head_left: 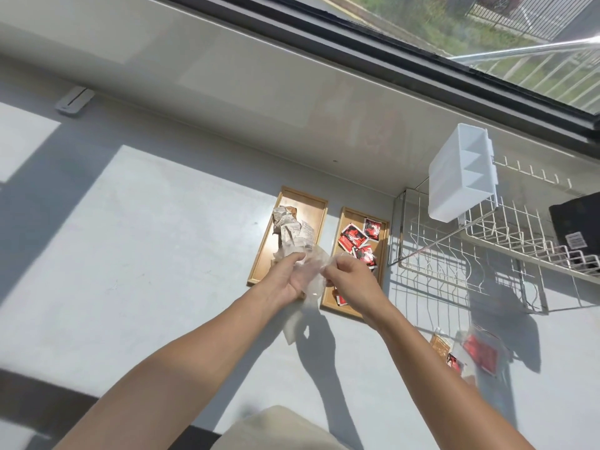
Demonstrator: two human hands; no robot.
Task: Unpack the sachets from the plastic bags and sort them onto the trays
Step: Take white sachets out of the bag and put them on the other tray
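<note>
Two wooden trays lie side by side on the grey counter. The left tray [316,203] holds a pile of pale paper sachets [293,233]. Red-and-black sachets [352,238] are scattered over the right tray [345,219]. My left hand [290,276] and my right hand [349,277] both grip a crumpled clear plastic bag [313,280] just above the near ends of the trays. The bag's lower part hangs down toward the counter. What the bag holds cannot be seen. Another plastic bag [477,355] with red sachets lies on the counter at the right.
A wire dish rack [454,264] with a white plastic cutlery holder [461,177] stands right of the trays, a black object [578,225] on it. An orange-brown sachet [440,344] lies near the right bag. A wall and window run along the back.
</note>
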